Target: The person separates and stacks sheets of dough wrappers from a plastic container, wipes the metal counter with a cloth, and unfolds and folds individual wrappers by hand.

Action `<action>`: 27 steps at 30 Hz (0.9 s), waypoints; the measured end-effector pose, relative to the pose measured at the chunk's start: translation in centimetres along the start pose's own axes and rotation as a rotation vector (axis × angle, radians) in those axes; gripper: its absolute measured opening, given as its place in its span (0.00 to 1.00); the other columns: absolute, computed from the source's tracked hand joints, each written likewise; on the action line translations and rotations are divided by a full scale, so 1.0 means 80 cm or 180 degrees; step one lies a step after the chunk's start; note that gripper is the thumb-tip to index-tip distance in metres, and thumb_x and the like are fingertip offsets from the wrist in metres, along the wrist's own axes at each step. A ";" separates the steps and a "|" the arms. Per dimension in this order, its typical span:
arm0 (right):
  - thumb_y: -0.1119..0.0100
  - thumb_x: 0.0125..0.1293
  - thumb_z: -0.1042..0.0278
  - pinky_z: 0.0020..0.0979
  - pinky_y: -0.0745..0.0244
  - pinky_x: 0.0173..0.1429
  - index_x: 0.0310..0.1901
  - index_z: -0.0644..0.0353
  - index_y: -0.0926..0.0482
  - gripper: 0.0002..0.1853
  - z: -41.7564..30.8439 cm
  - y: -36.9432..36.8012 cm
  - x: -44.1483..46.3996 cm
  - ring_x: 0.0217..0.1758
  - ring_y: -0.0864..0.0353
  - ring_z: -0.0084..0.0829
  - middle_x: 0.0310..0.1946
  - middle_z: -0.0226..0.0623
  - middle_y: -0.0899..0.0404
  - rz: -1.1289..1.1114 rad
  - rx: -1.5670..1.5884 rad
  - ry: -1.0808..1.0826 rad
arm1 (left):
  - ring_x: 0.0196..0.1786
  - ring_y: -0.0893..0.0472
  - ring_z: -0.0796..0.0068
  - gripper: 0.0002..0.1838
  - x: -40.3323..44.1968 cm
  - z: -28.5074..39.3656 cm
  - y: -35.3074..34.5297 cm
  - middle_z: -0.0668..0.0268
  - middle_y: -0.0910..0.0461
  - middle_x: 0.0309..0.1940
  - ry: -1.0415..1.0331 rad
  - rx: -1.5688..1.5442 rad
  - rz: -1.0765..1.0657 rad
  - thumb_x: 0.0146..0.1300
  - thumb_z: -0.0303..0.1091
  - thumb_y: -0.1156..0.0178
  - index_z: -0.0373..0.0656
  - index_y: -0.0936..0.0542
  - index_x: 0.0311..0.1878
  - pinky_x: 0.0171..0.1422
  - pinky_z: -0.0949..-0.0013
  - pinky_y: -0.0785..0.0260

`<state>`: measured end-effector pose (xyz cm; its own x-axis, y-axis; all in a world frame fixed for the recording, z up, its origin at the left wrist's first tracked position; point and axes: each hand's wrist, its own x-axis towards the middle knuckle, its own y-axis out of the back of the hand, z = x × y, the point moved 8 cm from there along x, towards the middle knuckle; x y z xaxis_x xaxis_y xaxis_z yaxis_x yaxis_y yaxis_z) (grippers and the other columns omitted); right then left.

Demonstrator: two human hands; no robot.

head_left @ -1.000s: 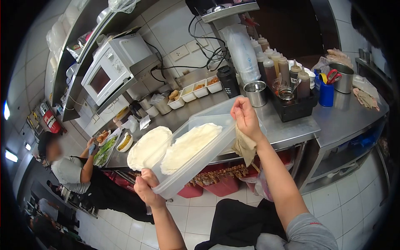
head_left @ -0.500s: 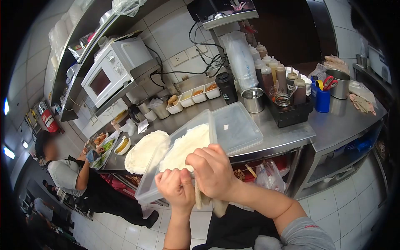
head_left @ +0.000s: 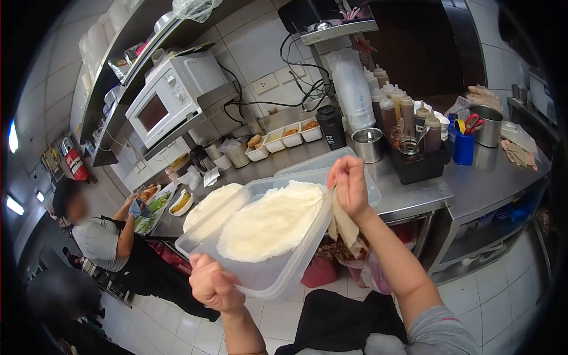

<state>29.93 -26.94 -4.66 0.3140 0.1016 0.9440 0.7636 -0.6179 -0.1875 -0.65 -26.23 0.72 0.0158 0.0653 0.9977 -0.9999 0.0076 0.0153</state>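
Red lettering on the grey sleeve (head_left: 447, 322), right of the clear tub (head_left: 296, 269), is too blurred to read; dark letters mark a squeeze bottle (head_left: 420, 121) beyond the tub to its right, too small to make out surely. The tub is held tilted at the counter's front edge, a pale flat round (head_left: 269, 225) inside it and a second pale round (head_left: 208, 204) behind its left side. Bare steel counter (head_left: 402, 186) lies to the tub's right, floor tiles (head_left: 266, 319) below it. The left hand (head_left: 216, 284) has its fingers curled together at the tub's near left corner; the right hand (head_left: 349, 186) pinches a cloth (head_left: 346, 231) by the right rim, and whether it grips the rim too cannot be told. Half a second ago both hands were close together before the tub; now they are apart at opposite ends
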 end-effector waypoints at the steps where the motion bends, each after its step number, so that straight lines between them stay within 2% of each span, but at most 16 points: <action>1: 0.59 0.71 0.76 0.29 0.31 0.31 0.46 0.60 0.39 0.05 0.011 0.006 0.002 0.24 0.27 0.29 0.24 0.38 0.29 -0.0016 -0.0079 -0.0069 | 0.15 0.44 0.77 0.31 0.000 -0.004 0.002 0.74 0.43 0.05 0.0018 -0.0039 -0.0005 0.68 0.45 0.50 0.45 0.36 0.07 0.37 0.68 0.50; 10: 0.58 0.71 0.76 0.31 0.31 0.32 0.47 0.61 0.39 0.05 0.018 0.003 0.010 0.24 0.27 0.35 0.24 0.40 0.29 -0.0275 -0.0536 0.0137 | 0.17 0.45 0.81 0.33 -0.001 -0.055 0.050 0.74 0.41 0.06 0.0326 -0.0320 0.0241 0.72 0.46 0.54 0.45 0.37 0.07 0.37 0.70 0.49; 11: 0.59 0.71 0.76 0.31 0.31 0.33 0.48 0.62 0.38 0.06 0.013 0.015 0.017 0.26 0.27 0.34 0.25 0.40 0.29 -0.0074 -0.0964 0.0386 | 0.17 0.45 0.81 0.33 0.000 -0.062 0.055 0.74 0.41 0.06 0.0329 -0.0322 0.0259 0.72 0.46 0.55 0.45 0.38 0.07 0.37 0.70 0.49; 12: 0.59 0.72 0.75 0.30 0.31 0.35 0.48 0.62 0.38 0.06 0.009 0.031 0.024 0.27 0.27 0.33 0.26 0.40 0.29 0.0126 -0.1397 0.0629 | 0.18 0.44 0.81 0.31 -0.005 -0.078 0.067 0.73 0.39 0.08 0.0546 -0.0703 0.0523 0.74 0.44 0.57 0.47 0.39 0.09 0.32 0.72 0.48; 14: 0.60 0.72 0.75 0.29 0.31 0.37 0.49 0.62 0.37 0.07 0.025 0.095 0.038 0.31 0.27 0.27 0.27 0.38 0.30 0.0918 -0.0969 -0.0261 | 0.18 0.41 0.80 0.30 0.011 -0.080 0.061 0.71 0.38 0.10 0.1237 -0.1659 0.0934 0.75 0.42 0.58 0.47 0.40 0.11 0.28 0.74 0.49; 15: 0.60 0.72 0.75 0.28 0.32 0.36 0.49 0.62 0.37 0.07 0.016 0.120 0.041 0.31 0.28 0.25 0.27 0.36 0.30 0.1076 -0.1067 -0.0179 | 0.18 0.40 0.79 0.29 0.012 -0.090 0.058 0.69 0.36 0.12 0.1278 -0.2180 0.0888 0.75 0.38 0.58 0.46 0.42 0.12 0.28 0.75 0.49; 16: 0.61 0.73 0.74 0.27 0.32 0.36 0.49 0.62 0.37 0.07 0.008 0.141 0.041 0.31 0.29 0.23 0.27 0.35 0.30 0.1229 -0.1159 -0.0100 | 0.19 0.40 0.78 0.29 0.009 -0.096 0.056 0.69 0.36 0.12 0.1030 -0.1784 0.0866 0.74 0.38 0.56 0.45 0.42 0.12 0.28 0.74 0.48; 20: 0.60 0.72 0.74 0.26 0.34 0.33 0.48 0.63 0.35 0.07 -0.008 0.158 0.014 0.26 0.31 0.21 0.24 0.33 0.30 0.0730 -0.1205 -0.0384 | 0.25 0.37 0.82 0.21 -0.001 -0.105 -0.016 0.70 0.36 0.19 -0.0025 -0.0518 0.0798 0.66 0.32 0.45 0.44 0.39 0.17 0.29 0.74 0.44; 22: 0.59 0.71 0.74 0.25 0.34 0.31 0.47 0.64 0.34 0.07 0.002 0.164 -0.009 0.25 0.31 0.21 0.23 0.33 0.29 0.0339 -0.1470 -0.0738 | 0.21 0.38 0.73 0.23 -0.006 -0.098 -0.084 0.69 0.37 0.12 -0.0140 -0.0122 0.0624 0.62 0.36 0.40 0.43 0.36 0.14 0.34 0.65 0.47; 24: 0.55 0.69 0.74 0.25 0.34 0.32 0.42 0.65 0.30 0.05 0.023 0.171 -0.035 0.26 0.29 0.21 0.23 0.34 0.28 0.0036 -0.1673 -0.1149 | 0.22 0.35 0.69 0.20 -0.021 -0.095 -0.159 0.69 0.33 0.13 -0.0218 0.0619 -0.0266 0.56 0.39 0.33 0.46 0.32 0.15 0.35 0.64 0.46; 26: 0.53 0.67 0.74 0.25 0.33 0.32 0.40 0.65 0.29 0.04 0.037 0.167 -0.052 0.27 0.28 0.21 0.23 0.34 0.27 -0.0444 -0.1885 -0.1403 | 0.23 0.31 0.68 0.21 -0.046 -0.089 -0.220 0.70 0.29 0.14 -0.0153 0.0842 -0.0667 0.51 0.46 0.30 0.49 0.30 0.15 0.37 0.63 0.45; 27: 0.52 0.67 0.75 0.25 0.33 0.33 0.39 0.66 0.28 0.04 0.036 0.172 -0.052 0.27 0.28 0.21 0.23 0.33 0.27 -0.0339 -0.1850 -0.1363 | 0.24 0.29 0.68 0.19 -0.063 -0.086 -0.248 0.71 0.28 0.15 -0.0035 0.0735 -0.0959 0.50 0.48 0.31 0.49 0.28 0.17 0.38 0.63 0.44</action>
<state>40.80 -33.61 -11.98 0.5388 0.4068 0.7377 0.4168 -0.8897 0.1862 19.14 -19.83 -5.08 0.3105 0.0838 0.9469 -0.9256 -0.2003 0.3213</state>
